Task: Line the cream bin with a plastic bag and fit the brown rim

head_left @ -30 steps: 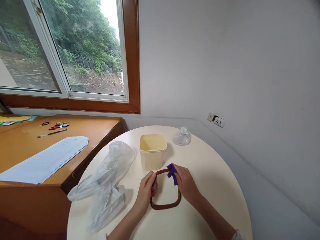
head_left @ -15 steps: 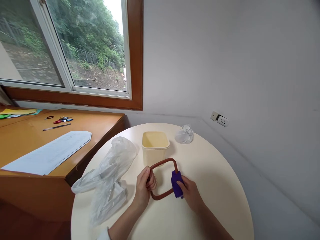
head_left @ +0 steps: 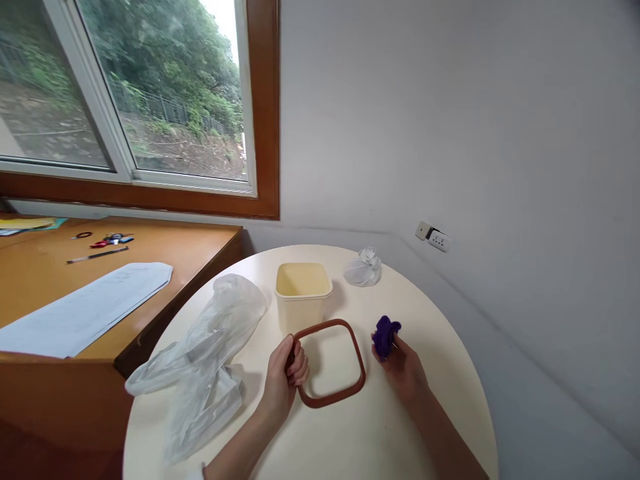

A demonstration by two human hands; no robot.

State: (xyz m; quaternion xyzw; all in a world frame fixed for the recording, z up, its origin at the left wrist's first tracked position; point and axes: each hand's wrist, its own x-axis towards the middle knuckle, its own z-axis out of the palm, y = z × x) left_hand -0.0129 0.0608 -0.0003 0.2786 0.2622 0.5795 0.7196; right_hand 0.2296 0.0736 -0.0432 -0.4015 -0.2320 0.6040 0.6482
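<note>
My left hand (head_left: 286, 373) is closed around the left side of a brown square frame (head_left: 334, 400), a rounded ring with an open middle, held tilted above the table. In my right hand (head_left: 404, 369), to the right of the frame and apart from it, is a bunched purple cloth (head_left: 385, 337) gripped between thumb and fingers. Just beyond the frame stands a cream square bin (head_left: 303, 313), upright, with its top uncovered; the frame's upper left edge overlaps its base in view.
A crumpled clear plastic bag (head_left: 215, 360) lies on the round white table (head_left: 435, 427) at left. A knotted plastic bag (head_left: 364, 270) sits at the back. On the wooden desk (head_left: 200, 247) are papers (head_left: 95, 307), a pen (head_left: 97, 255) and keys (head_left: 114, 240).
My right hand has moved off the frame to the right, taking the purple cloth, now more crumpled. The left hand keeps its grip on the frame. The view has shifted slightly right.
</note>
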